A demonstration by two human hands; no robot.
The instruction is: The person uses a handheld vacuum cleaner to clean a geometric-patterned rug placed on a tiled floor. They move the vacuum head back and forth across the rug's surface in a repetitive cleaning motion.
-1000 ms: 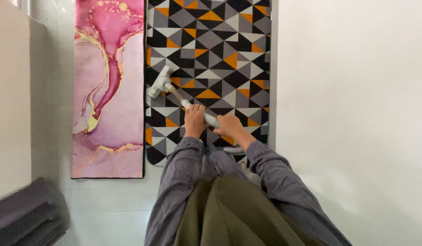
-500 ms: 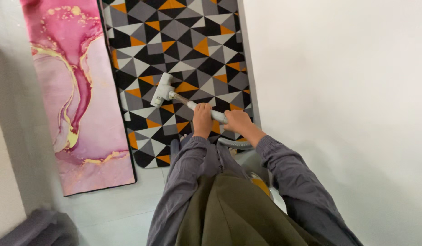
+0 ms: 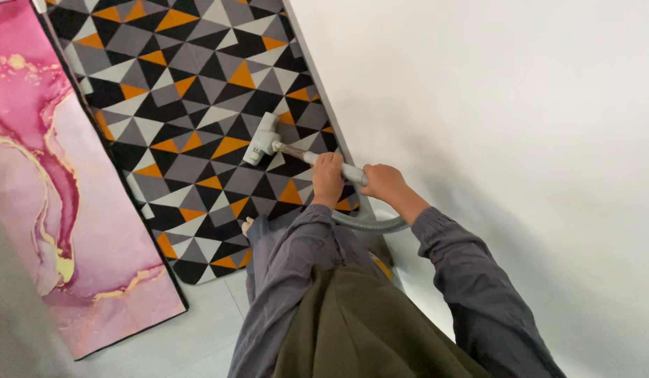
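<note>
Vacuum wand (image 3: 323, 162): a rigid pale-grey tube, running from the floor head (image 3: 260, 138) at its far end back to the person's hands. The floor head rests flat on the geometric rug (image 3: 191, 126), near the rug's right edge, with the wand slanting up and to the right from it.

Grip state:
- Left hand (image 3: 328, 178) is wrapped over the wand from above, fingers curled round the tube, forward of the other hand.
- Right hand (image 3: 384, 183) is clenched on the rear end of the wand, where the ribbed hose (image 3: 370, 225) joins and loops down behind the wrist.

Handling, as judged from the view:
- The wand looks stiff and light; it should transmit push and pull directly to the head without flexing.
- The smooth plastic tube may slip in a loose grasp, so a full wrap of the fingers is advisable.
- Best hold points are the rear handle section for steering and the mid-tube for downward pressure, as both hands now stand.
- The hose is soft and flexible; it carries no load and may drag or snag at the rug's edge.

Surroundings: a pink marbled mat (image 3: 51, 210) lies just beside the rug on its left; pale floor (image 3: 513, 105) extends to the right
</note>
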